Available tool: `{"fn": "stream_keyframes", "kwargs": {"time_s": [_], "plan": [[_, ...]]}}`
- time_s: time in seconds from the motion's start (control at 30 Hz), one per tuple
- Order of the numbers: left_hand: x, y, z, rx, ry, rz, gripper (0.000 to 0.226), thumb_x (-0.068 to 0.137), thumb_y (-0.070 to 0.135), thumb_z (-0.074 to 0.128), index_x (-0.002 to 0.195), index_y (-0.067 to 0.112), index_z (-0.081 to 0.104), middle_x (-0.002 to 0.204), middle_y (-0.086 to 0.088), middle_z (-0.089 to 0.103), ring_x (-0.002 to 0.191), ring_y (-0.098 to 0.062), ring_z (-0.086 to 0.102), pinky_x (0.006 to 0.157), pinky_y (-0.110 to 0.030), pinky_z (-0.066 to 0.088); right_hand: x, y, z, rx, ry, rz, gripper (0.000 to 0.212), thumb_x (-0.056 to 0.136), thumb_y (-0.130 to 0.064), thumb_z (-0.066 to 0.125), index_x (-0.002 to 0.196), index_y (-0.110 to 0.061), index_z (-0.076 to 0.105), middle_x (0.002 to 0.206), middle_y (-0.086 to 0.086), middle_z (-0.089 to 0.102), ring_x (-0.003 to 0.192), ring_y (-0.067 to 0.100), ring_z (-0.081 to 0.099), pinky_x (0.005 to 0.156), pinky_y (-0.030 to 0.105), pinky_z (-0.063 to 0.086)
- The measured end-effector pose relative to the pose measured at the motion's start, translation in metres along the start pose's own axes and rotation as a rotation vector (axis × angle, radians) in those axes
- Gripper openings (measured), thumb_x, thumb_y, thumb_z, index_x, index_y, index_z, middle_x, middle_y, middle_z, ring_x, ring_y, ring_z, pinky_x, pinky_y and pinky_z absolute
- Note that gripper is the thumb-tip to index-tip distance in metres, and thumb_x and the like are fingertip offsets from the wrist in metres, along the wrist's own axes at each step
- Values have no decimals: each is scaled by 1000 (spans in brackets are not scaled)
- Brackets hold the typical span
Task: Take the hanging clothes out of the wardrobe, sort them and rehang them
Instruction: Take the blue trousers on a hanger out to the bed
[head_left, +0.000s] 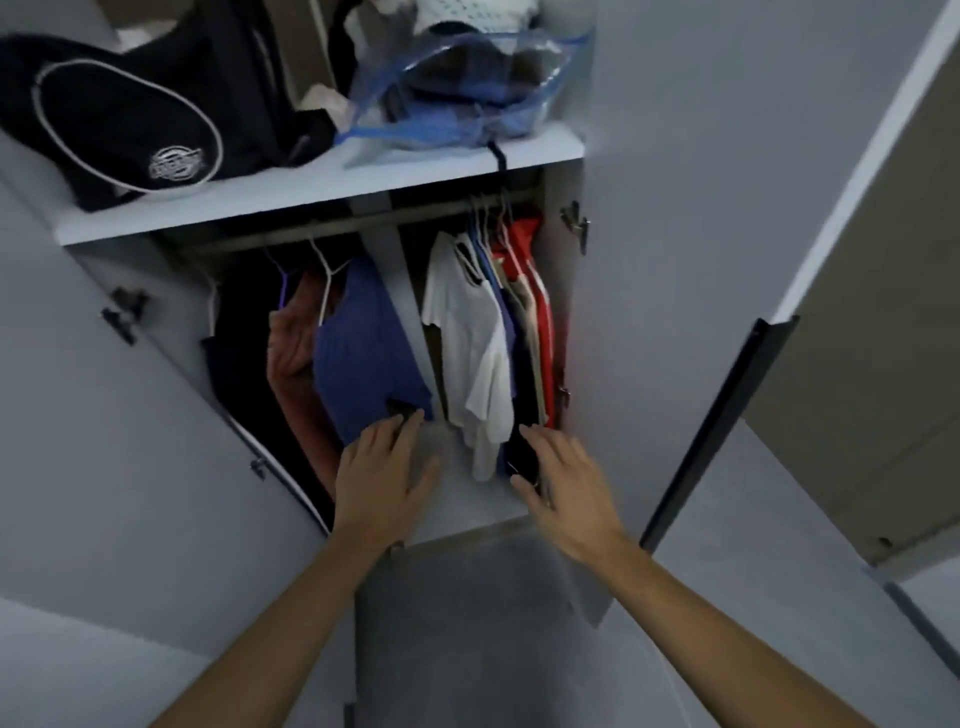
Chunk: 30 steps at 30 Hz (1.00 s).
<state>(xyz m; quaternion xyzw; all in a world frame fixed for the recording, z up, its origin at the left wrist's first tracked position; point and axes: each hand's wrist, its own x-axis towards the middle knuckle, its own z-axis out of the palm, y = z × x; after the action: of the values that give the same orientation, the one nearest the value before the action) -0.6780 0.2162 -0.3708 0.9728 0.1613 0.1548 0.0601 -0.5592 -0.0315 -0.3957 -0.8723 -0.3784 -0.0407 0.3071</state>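
An open wardrobe holds clothes on a rail. On the left side hang a blue garment, a rust-coloured garment and dark clothes. On the right hang a white T-shirt, blue and beige pieces, and a red garment, close together on hangers. My left hand reaches with straight fingers to the blue garment's lower hem. My right hand is stretched out at the bottom of the dark clothes on the right, fingers relaxed, holding nothing.
A shelf above the rail carries a black bag and a clear zip bag of clothes. A vertical divider splits the hanging space. Both wardrobe doors stand open; the right door's dark edge is near my right arm.
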Motion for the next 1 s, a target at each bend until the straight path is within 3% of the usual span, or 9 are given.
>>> {"fn": "stream_keyframes", "kwargs": {"time_s": [0.1, 0.27, 0.57, 0.8, 0.93, 1.0], "plan": [[3, -33, -4, 29, 21, -86, 69, 104, 61, 32, 159, 21, 41, 146, -6, 55, 130, -28, 52, 97, -44, 47, 42, -14, 20, 40, -41, -89, 64, 103, -53, 43, 159, -22, 38, 154, 0, 48, 136, 19, 45, 110, 38, 44], [25, -92, -7, 64, 70, -200, 65, 104, 57, 39, 158, 22, 42, 144, -4, 56, 128, -27, 53, 98, -43, 45, 122, -40, 61, 44, -90, -194, 65, 105, -59, 41, 158, -22, 38, 154, -1, 47, 137, 17, 45, 110, 39, 45], [114, -184, 4, 1, 79, -302, 68, 105, 62, 31, 160, 23, 36, 147, -5, 53, 130, -29, 52, 98, -46, 48, 269, -67, 121, -23, -146, -283, 64, 104, -50, 50, 159, -20, 37, 152, 2, 48, 136, 21, 44, 111, 38, 43], [170, -227, 14, -65, 24, -342, 74, 100, 67, 25, 163, 28, 27, 167, -3, 30, 135, -27, 49, 93, -48, 53, 365, -87, 155, -75, -198, -334, 67, 105, -57, 43, 161, -21, 33, 160, 2, 41, 143, 22, 38, 116, 41, 40], [196, -236, 27, -98, -2, -386, 78, 97, 67, 22, 163, 27, 26, 165, -7, 33, 142, -29, 43, 101, -47, 49, 409, -85, 177, -39, -243, -319, 70, 104, -56, 49, 161, -18, 33, 160, 3, 42, 143, 23, 38, 117, 41, 38], [209, -239, 35, -156, 15, -399, 78, 97, 65, 27, 163, 23, 28, 165, -11, 34, 152, -30, 29, 112, -48, 44, 427, -82, 191, -18, -250, -311, 69, 105, -54, 48, 162, -19, 32, 159, 3, 41, 142, 24, 39, 115, 40, 39]]}}
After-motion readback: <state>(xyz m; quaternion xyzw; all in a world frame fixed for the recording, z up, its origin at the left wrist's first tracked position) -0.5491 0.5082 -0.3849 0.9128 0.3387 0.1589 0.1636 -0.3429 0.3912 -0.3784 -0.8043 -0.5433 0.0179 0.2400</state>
